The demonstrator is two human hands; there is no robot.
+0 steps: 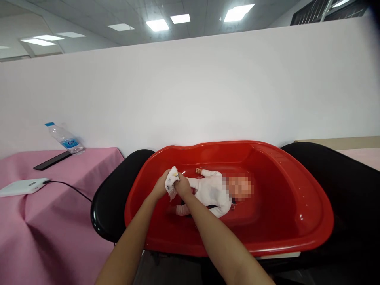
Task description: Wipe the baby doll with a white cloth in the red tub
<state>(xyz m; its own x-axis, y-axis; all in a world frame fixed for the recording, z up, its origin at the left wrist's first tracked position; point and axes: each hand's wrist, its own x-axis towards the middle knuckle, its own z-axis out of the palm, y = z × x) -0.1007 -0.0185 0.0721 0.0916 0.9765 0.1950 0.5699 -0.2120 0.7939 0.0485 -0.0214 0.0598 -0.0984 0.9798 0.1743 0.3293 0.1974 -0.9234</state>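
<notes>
A white printed cloth (171, 181) is bunched between my two hands, over the left end of a red baby bathtub (285, 178). My left hand (161, 184) is closed on the cloth's left side. My right hand (183, 187) grips it from the right, fingers wrapped round. Below and beside my right hand, a baby doll (208, 190) in white clothing lies on its back in the tub, its head towards the right. One arm of the doll stretches towards the far side. My right forearm hides part of its legs and lower body.
Black padded rests (109, 198) flank the tub. To the left, a pink-covered table (59, 221) holds a clear water bottle (67, 139), a flat black bar (53, 160) and a white device (25, 187) with a cable. A white partition (190, 91) stands behind.
</notes>
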